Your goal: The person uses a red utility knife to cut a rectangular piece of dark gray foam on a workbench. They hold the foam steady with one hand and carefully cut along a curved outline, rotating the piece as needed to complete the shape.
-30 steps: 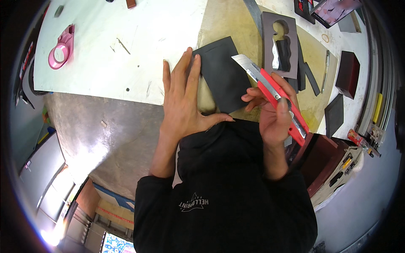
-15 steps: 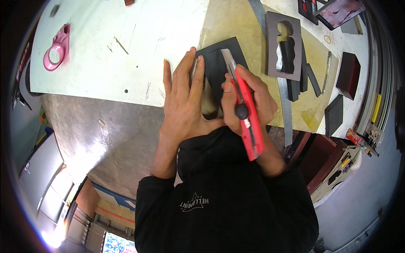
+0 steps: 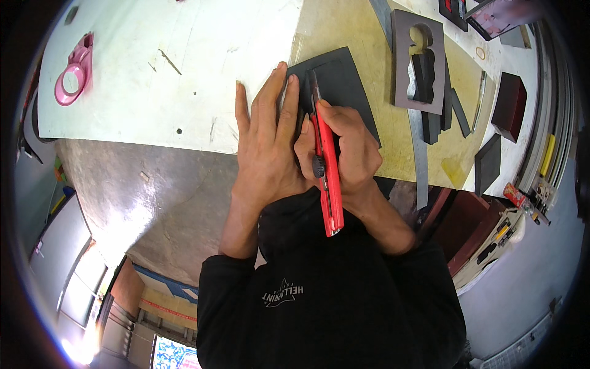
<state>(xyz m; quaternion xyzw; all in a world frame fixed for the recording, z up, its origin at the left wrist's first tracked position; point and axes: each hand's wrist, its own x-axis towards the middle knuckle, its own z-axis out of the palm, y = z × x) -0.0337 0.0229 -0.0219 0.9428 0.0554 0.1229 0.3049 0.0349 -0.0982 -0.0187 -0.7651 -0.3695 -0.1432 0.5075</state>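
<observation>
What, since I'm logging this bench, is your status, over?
Left hand flat across black sheet's left edge. Right hand gripping red cutter, blade over sheet, contact unclear. Gray cutout block right of sheet, clear of blade.

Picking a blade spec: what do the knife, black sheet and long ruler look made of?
Knife handle: likely hard plastic, smooth, uniformly bright red.
Blade: probably steel, plain grey with a metallic look.
Black sheet: perhaps foam or rubber; matte, with no sharp glare.
Ruler: likely metal, satin; thin, straight-edged and silvery grey.
</observation>
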